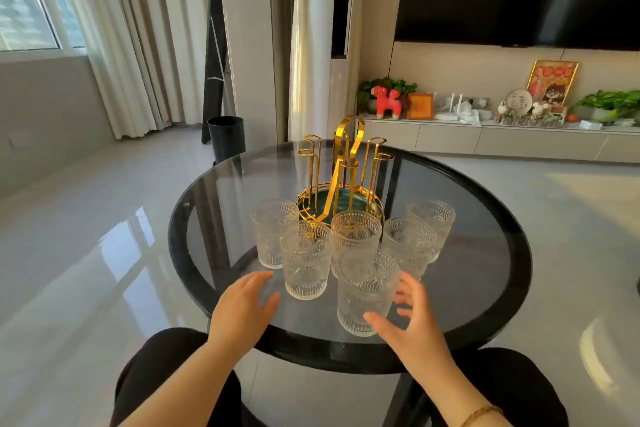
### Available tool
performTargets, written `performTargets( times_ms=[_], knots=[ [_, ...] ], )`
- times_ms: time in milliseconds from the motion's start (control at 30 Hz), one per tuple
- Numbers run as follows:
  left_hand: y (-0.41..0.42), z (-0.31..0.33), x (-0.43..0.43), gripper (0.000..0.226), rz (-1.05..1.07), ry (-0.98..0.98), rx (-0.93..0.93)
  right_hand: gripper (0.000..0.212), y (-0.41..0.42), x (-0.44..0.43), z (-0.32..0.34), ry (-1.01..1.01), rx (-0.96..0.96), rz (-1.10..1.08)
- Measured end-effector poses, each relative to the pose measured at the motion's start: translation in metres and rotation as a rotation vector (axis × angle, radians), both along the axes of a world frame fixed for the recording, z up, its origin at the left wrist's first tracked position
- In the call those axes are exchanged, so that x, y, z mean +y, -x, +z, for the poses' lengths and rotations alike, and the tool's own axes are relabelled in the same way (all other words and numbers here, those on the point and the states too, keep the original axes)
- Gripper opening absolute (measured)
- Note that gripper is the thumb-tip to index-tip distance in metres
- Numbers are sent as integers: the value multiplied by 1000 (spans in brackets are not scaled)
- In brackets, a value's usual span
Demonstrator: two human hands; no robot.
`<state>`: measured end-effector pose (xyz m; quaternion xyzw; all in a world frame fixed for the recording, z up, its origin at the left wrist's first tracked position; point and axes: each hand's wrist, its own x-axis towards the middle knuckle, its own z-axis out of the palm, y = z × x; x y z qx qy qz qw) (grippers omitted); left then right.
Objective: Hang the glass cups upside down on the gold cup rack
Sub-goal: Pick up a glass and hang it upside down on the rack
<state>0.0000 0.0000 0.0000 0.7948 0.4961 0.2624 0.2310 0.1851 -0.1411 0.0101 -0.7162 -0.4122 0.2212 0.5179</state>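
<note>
On the round table [491, 288], six cups stand upright just before the gold rack [343, 180]. The nearest cup [367, 291], nearest of all to the person, sits between spread fingers of the open right hand [410, 319]; the left hand [242, 308], also open and empty, lies beside another.

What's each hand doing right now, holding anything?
Left hand: open, empty, beside the front-left glass cup.
Right hand: open, fingers spread around the nearest glass cup, not yet gripping it.
</note>
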Motion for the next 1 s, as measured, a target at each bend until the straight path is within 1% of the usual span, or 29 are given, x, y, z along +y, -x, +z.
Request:
performTargets(
  times_ms=[133, 233, 400, 567, 633, 667, 800, 867, 933, 1000],
  knots=[
    [1, -11, 9, 49, -83, -80, 282, 95, 5, 9, -7, 137, -40, 55],
    [0, -16, 15, 52, -116, -90, 380, 102, 7, 17, -13, 131, -115, 20],
    [-1, -15, 14, 52, -124, -85, 421, 101, 6, 25, -16, 169, -206, -37],
    [-2, -11, 12, 52, -95, -62, 398, 87, 5, 26, -15, 129, -178, -44],
    [-2, -9, 11, 49, -87, -43, 354, 83, 5, 26, -13, 113, -162, -37],
    [-1, -8, 11, 46, -79, -31, 298, 81, 4, 25, -13, 101, -147, -30],
    [5, 6, 8, 28, 32, 105, -135, 74, 1, 18, -11, -29, -64, -17],
    [9, 19, 10, 21, 107, 65, -255, 70, -2, 16, -5, -105, -31, -45],
    [10, 37, 16, 17, 148, -12, -302, 66, -7, 14, 6, -165, 5, -58],
    [6, 60, 25, 16, 133, -77, -333, 61, -14, 13, 22, -223, 32, -51]
  ],
)
